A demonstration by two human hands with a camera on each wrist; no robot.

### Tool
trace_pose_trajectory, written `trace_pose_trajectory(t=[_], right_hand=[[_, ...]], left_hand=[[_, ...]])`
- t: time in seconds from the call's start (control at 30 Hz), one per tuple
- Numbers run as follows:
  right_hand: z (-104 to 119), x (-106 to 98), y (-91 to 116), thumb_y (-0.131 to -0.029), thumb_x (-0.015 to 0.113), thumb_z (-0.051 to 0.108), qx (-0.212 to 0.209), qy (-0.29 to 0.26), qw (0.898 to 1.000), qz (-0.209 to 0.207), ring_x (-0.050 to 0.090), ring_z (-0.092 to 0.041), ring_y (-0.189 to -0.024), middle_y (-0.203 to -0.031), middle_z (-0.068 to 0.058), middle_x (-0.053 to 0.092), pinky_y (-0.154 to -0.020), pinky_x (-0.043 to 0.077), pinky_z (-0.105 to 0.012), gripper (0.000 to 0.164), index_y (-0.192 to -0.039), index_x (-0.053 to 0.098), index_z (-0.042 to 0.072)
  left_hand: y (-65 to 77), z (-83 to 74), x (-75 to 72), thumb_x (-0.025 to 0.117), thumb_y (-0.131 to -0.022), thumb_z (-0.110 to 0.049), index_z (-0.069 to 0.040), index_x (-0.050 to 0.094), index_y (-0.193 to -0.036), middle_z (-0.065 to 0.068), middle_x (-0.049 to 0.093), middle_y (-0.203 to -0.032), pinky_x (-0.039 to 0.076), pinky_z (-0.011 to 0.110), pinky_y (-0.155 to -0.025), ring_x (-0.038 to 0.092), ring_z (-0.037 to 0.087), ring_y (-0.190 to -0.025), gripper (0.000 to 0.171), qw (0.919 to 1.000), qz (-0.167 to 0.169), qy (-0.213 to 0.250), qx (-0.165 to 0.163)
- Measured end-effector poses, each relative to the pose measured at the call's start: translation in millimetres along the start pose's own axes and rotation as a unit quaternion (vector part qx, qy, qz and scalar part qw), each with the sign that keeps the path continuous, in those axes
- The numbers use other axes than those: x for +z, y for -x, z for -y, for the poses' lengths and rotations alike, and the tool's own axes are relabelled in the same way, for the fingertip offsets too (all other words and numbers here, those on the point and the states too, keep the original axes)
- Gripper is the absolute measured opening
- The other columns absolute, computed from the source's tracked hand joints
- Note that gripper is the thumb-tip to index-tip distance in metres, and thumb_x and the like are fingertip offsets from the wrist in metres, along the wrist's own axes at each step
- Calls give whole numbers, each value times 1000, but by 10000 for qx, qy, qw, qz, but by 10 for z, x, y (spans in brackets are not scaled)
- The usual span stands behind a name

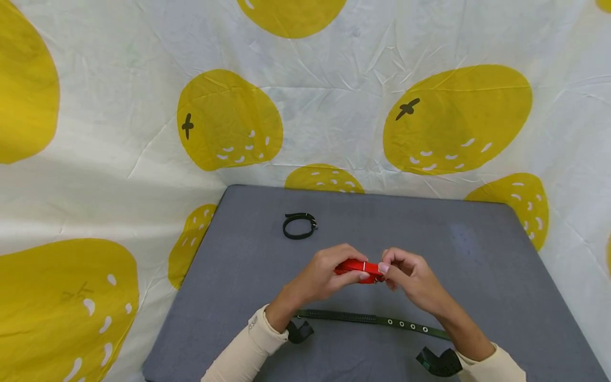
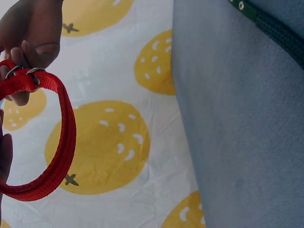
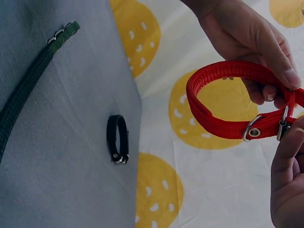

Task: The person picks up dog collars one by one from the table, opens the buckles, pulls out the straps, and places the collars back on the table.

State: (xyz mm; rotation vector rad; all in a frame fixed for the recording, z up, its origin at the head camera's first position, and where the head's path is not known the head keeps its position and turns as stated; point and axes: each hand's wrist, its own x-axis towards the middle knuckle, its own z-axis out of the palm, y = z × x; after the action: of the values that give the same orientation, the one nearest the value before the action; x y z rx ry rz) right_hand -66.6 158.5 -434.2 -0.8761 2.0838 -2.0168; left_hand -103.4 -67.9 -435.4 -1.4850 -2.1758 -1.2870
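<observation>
A red pet collar (image 1: 357, 265) is held up above the table, bent into a loop with its strap at the buckle. My left hand (image 1: 329, 270) grips one side of the loop between thumb and fingers. At the buckle end, my right hand (image 1: 406, 276) pinches the collar with thumb and fingertips. The right wrist view shows the metal buckle (image 3: 283, 127), a D-ring and an eyelet (image 3: 254, 132) beside my right hand's fingers. Part of the strap end is hidden behind the fingers and cut off by that view's edge.
A small black collar (image 1: 298, 227), buckled into a ring, lies toward the back of the grey table (image 1: 229, 254). Nearer me a long green collar (image 1: 353, 317) with eyelets lies stretched out below my forearms. A fruit-printed cloth (image 1: 329, 116) hangs behind and beside the table.
</observation>
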Motion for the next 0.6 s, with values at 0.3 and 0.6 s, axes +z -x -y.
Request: trace_pose_trajectory(t=[0.3, 0.6], right_hand=[[14, -29, 0, -97, 40, -6, 2, -444, 9990, -101, 47, -25, -63, -81, -12, 48, -60, 44, -36, 13, -87, 48, -4], [1, -17, -13, -93, 59, 8, 760, 724, 9935, -449, 43, -15, -48, -59, -5, 49, -40, 32, -29, 10, -83, 56, 8]], left_hand=[[-34, 4, -40, 71, -86, -19, -11, 64, -105, -3, 62, -98, 45, 10, -72, 53, 0, -85, 23, 9996, 6, -46, -295], [-55, 5, -38, 68, -88, -21, -11, 62, -105, -5, 59, -97, 42, 7, -70, 50, -1, -81, 21, 9980, 412, -463, -155]])
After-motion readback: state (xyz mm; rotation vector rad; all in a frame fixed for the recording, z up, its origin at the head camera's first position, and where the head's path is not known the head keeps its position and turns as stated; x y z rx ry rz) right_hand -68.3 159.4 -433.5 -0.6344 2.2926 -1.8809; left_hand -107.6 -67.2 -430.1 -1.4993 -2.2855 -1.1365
